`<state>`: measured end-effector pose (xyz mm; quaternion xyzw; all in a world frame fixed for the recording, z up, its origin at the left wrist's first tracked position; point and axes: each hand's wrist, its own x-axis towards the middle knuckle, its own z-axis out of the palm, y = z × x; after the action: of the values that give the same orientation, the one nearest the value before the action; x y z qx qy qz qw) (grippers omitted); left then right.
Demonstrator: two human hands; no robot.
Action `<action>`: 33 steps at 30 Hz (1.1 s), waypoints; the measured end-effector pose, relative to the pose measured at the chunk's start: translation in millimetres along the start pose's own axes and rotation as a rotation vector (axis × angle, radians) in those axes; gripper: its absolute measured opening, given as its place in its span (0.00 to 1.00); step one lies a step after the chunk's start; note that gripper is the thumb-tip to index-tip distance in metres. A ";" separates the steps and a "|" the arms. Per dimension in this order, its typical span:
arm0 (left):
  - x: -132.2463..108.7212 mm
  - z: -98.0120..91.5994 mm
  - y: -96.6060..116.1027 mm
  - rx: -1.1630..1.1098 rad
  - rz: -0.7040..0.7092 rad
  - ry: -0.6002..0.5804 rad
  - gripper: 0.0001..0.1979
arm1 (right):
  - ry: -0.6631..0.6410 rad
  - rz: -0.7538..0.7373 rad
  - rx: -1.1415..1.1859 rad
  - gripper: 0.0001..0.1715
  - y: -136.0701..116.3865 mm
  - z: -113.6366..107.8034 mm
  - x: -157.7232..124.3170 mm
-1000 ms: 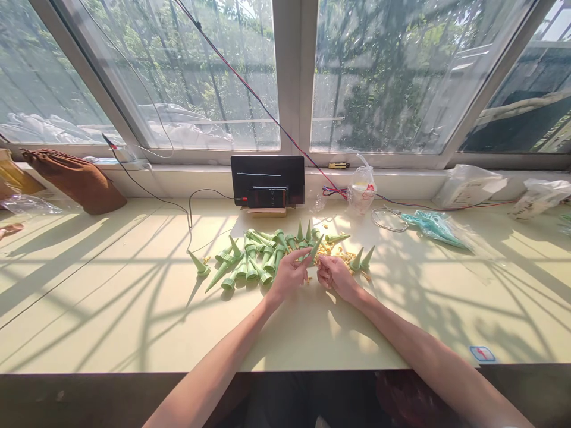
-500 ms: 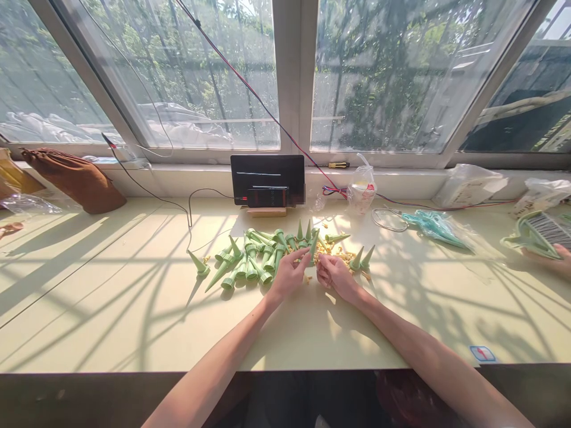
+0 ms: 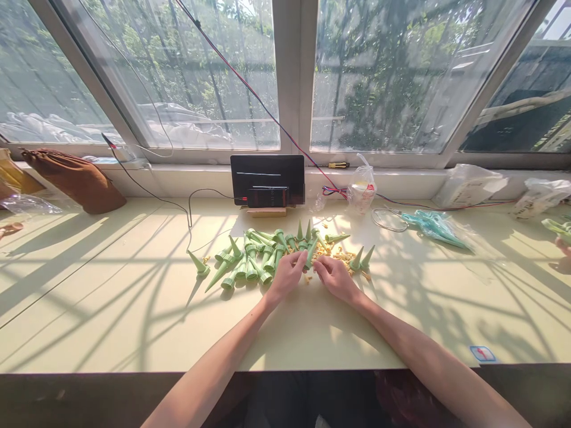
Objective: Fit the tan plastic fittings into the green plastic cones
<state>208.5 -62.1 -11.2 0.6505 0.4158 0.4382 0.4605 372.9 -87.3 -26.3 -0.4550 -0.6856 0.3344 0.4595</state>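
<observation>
My left hand is closed on a green plastic cone-shaped spike, its point tilted up and away. Close beside its base, my right hand has its fingertips pinched together; whatever lies between them is too small to make out. A heap of similar green spikes lies to the left of my hands, some standing and some on their sides. Behind and right of my right hand, small yellow plastic pieces are scattered. Two green spikes stand at that pile's right edge.
A black tablet leans on a stand behind the heap, with cables. A bagged cup, a teal item in clear plastic and a brown drawstring pouch lie farther out. Another person's hand shows at the right edge.
My right hand has moved slightly left, nearer the spike. The spike in my left hand has lowered a little. The other person's hand and the green brush-and-dustpan item have shifted right, mostly out of view.
</observation>
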 end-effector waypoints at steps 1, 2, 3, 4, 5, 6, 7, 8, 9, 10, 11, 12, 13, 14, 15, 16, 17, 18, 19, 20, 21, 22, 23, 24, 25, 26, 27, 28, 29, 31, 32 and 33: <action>0.1 0.2 -0.4 -0.006 -0.007 0.002 0.25 | 0.003 -0.028 -0.041 0.23 -0.2 -0.7 0.1; 0.2 0.5 -0.7 -0.010 -0.011 0.004 0.25 | 0.003 -0.050 -0.071 0.23 -0.2 -1.4 0.3; 0.2 0.7 -0.8 -0.013 -0.013 0.006 0.25 | 0.003 -0.066 -0.095 0.22 -0.1 -1.9 0.6; 0.1 1.0 -0.7 -0.017 -0.014 0.006 0.25 | 0.005 -0.078 -0.114 0.22 0.1 -2.3 0.9; 0.0 1.2 -0.4 -0.023 -0.013 0.006 0.24 | 0.009 -0.088 -0.128 0.21 0.3 -2.5 1.2; -0.3 1.5 0.2 -0.029 -0.012 0.005 0.24 | 0.014 -0.095 -0.137 0.21 0.6 -2.5 1.4; -0.6 1.7 0.9 -0.037 -0.012 0.003 0.23 | 0.020 -0.099 -0.142 0.21 0.9 -2.4 1.5; -0.9 1.9 1.7 -0.044 -0.012 0.000 0.22 | 0.026 -0.101 -0.146 0.21 1.2 -2.1 1.5; -1.2 2.0 2.6 -0.050 -0.012 -0.003 0.22 | 0.031 -0.101 -0.151 0.21 1.7 -1.7 1.4; -1.6 2.1 3.3 -0.054 -0.010 -0.006 0.22 | 0.037 -0.101 -0.156 0.21 2.3 -1.2 1.3; -1.8 2.1 3.9 -0.055 -0.007 -0.008 0.21 | 0.043 -0.101 -0.160 0.22 2.9 -0.8 1.2; -2.0 2.0 4.2 -0.055 -0.003 -0.010 0.21 | 0.049 -0.100 -0.162 0.22 3.7 -0.4 1.0; -2.1 1.9 4.2 -0.053 0.003 -0.012 0.21 | 0.054 -0.097 -0.159 0.22 4.4 -0.1 0.8; -2.1 1.7 3.8 -0.047 0.009 -0.014 0.21 | 0.058 -0.088 -0.147 0.22 5.1 0.2 0.6; -2.1 1.5 3.2 -0.039 0.015 -0.016 0.21 | 0.057 -0.072 -0.126 0.22 5.8 0.4 0.4; -2.0 1.2 2.4 -0.028 0.022 -0.018 0.20 | 0.051 -0.050 -0.096 0.22 6.5 0.6 0.3; -2.0 0.9 1.6 -0.014 0.027 -0.020 0.20 | 0.042 -0.023 -0.059 0.22 7.1 0.8 0.3; -2.1 0.6 0.8 0.001 0.029 -0.022 0.20 | 0.030 0.008 -0.016 0.22 7.6 1.1 0.4; -2.2 0.3 0.2 0.016 0.026 -0.023 0.20 | 0.017 0.038 0.033 0.22 8.1 1.5 0.6; -2.5 0.0 -0.3 0.029 0.016 -0.020 0.20 | 0.005 0.067 0.088 0.22 8.5 1.9 1.0; -2.8 -0.1 -0.7 0.039 -0.002 -0.014 0.20 | -0.007 0.098 0.148 0.22 8.7 2.3 1.5; -3.2 -0.2 -1.0 0.042 -0.023 -0.008 0.20 | -0.018 0.130 0.214 0.23 8.6 2.6 2.1; -3.6 -0.2 -1.3 0.039 -0.046 -0.004 0.22 | -0.029 0.165 0.284 0.24 8.4 2.7 2.8; -3.9 0.0 -1.6 0.028 -0.066 -0.003 0.24 | -0.044 0.202 0.356 0.25 8.0 2.5 3.5; -4.1 0.2 -2.1 0.012 -0.082 -0.007 0.26 | -0.060 0.241 0.430 0.26 7.5 2.0 4.1; -4.1 0.5 -2.6 -0.004 -0.092 -0.015 0.27 | -0.081 0.286 0.505 0.26 7.1 1.2 4.7; -4.0 0.8 -3.3 -0.017 -0.095 -0.023 0.27 | -0.105 0.333 0.581 0.27 6.9 0.1 5.3; -3.7 1.2 -3.9 -0.026 -0.090 -0.027 0.26 | -0.128 0.379 0.657 0.28 6.9 -1.2 5.8; -3.3 1.6 -4.5 -0.032 -0.079 -0.027 0.25 | -0.150 0.424 0.729 0.28 7.1 -2.5 6.3; -2.4 2.3 -5.4 -0.040 -0.041 -0.020 0.22 | -0.179 0.494 0.845 0.27 8.2 -4.9 7.2; -2.0 2.6 -5.5 -0.046 -0.019 -0.018 0.21 | -0.188 0.514 0.885 0.26 9.0 -5.7 7.6; -1.7 2.9 -5.5 -0.051 0.000 -0.017 0.21 | -0.195 0.525 0.914 0.25 9.8 -6.1 8.0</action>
<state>210.1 -63.1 -17.5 0.6421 0.4005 0.4432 0.4805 380.3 -76.1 -30.0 -0.3315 -0.3730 0.7431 0.4459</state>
